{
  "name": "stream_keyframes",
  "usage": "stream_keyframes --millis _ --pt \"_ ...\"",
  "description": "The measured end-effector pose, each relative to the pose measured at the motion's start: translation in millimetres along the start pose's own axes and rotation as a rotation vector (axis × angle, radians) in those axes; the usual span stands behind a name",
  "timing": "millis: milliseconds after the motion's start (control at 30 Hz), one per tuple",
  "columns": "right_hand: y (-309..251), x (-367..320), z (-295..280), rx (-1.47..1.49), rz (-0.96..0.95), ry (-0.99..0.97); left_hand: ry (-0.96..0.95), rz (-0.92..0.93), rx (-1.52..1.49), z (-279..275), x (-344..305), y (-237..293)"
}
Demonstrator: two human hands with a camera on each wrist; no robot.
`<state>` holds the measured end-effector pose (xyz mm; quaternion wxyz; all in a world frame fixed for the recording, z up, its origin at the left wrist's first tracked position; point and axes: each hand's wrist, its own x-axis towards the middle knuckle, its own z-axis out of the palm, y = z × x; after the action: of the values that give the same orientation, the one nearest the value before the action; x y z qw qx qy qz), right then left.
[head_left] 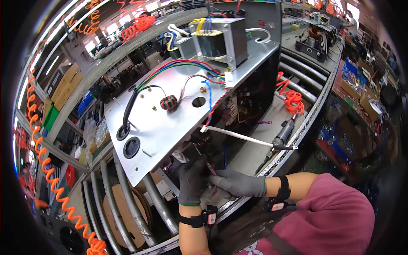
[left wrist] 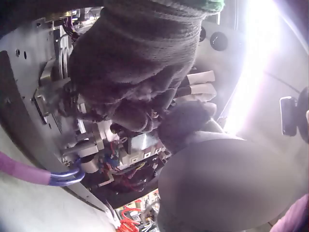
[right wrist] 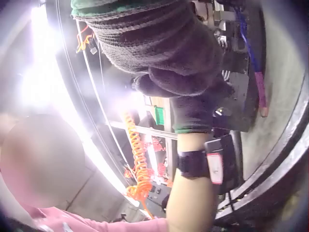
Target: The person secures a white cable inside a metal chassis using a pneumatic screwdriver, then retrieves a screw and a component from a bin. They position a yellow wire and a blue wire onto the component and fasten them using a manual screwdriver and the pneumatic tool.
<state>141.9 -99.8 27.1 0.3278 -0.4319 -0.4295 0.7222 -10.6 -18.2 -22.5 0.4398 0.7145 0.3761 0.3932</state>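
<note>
Both hands wear grey knit gloves and meet at the lower front of an open machine chassis, under its silver metal panel (head_left: 170,106). My left hand (head_left: 192,182) reaches up under the panel's edge with its fingers bent among the parts; in the left wrist view these fingers are dark against metal brackets (left wrist: 53,92) and small components. From the right, my right hand (head_left: 240,183) comes against the left, its fingers curled at a purple-sleeved lead (head_left: 211,169). What the left fingers hold is hidden, so I cannot tell. Another purple-sleeved cable (right wrist: 260,92) with blue wires hangs nearby.
A transformer (head_left: 219,40) stands on the panel with colored wires (head_left: 182,63). A white cable (head_left: 240,135) sticks out rightward. An air screwdriver (head_left: 284,132) on an orange coiled hose (head_left: 293,102) lies right of the chassis. Conveyor rollers (head_left: 131,204) run at left.
</note>
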Motion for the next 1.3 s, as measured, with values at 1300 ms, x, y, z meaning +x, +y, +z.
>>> stream_keyframes --millis 1300 --pt "8 -39 -7 0.134 0.009 -0.196 0.264 -0.307 -0.366 33 -32 46"
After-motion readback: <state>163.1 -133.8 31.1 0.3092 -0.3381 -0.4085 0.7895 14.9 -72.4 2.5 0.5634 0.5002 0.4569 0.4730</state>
